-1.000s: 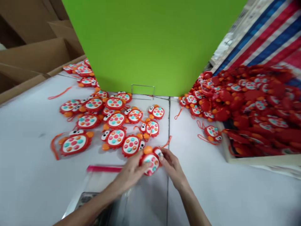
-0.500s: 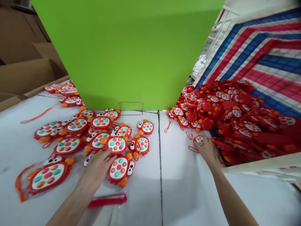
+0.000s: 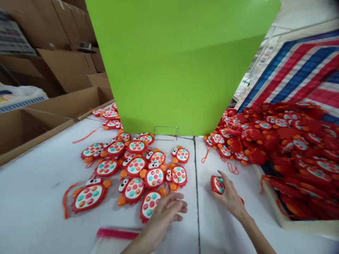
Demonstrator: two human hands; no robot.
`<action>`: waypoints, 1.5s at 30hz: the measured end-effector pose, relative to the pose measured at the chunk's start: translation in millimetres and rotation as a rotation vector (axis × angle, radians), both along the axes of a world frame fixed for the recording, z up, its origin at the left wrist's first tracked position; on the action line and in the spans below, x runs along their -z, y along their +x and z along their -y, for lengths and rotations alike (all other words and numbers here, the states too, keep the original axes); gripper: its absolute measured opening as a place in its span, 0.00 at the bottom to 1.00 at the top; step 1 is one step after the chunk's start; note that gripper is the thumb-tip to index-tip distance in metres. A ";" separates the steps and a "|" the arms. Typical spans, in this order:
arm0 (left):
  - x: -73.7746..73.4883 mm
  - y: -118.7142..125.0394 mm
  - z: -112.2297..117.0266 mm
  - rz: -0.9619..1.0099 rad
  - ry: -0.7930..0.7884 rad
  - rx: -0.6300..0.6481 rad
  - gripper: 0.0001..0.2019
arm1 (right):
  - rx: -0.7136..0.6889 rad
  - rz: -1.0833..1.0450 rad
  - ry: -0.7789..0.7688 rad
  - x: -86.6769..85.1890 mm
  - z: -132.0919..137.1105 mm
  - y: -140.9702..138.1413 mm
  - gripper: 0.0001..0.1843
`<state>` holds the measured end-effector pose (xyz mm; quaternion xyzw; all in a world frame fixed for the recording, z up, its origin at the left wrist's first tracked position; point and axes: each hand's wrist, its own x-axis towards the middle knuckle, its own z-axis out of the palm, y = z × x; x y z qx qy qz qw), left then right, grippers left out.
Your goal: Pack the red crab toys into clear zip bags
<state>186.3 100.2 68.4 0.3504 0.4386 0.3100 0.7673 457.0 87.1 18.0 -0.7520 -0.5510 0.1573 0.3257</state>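
Note:
Between the thumb and fingers of my right hand is a red crab toy, its white face with coloured bubbles turned to the left. My left hand is open and empty, fingers stretched to the right. It partly covers another crab toy lying on the white table. Several more crab toys lie face up in a loose cluster beyond the left hand, some overlapping. A pink strip on what looks like a clear bag lies by my left forearm.
A heap of crab toys fills a pale-edged bin at the right, spilling onto the table. Upright in the middle stands a green board with a wire stand. Cardboard boxes stand at the left. Behind the heap hangs striped cloth.
My right hand has drawn back from the heap's edge, bringing a crab toy nearer. My left hand has lifted off the cluster and moved right. The view has turned left.

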 end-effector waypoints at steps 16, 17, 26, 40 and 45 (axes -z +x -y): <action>18.4 8.4 13.6 0.447 -0.307 -0.045 0.11 | 0.308 -1.150 0.130 -25.3 83.0 -129.0 0.18; 18.9 9.2 14.7 0.456 -0.294 -0.027 0.12 | 0.289 -1.244 0.115 -21.7 82.6 -134.6 0.18; 13.5 -0.9 21.3 0.260 -0.037 0.059 0.18 | 0.168 -1.350 0.071 -21.4 79.5 -153.7 0.17; -2.0 -17.8 26.5 -0.390 0.439 0.239 0.19 | -0.011 -1.161 0.023 -30.1 82.6 -140.9 0.23; -10.5 -13.6 33.4 -0.428 0.564 0.318 0.15 | -0.041 -0.909 0.016 -39.3 67.7 -140.5 0.24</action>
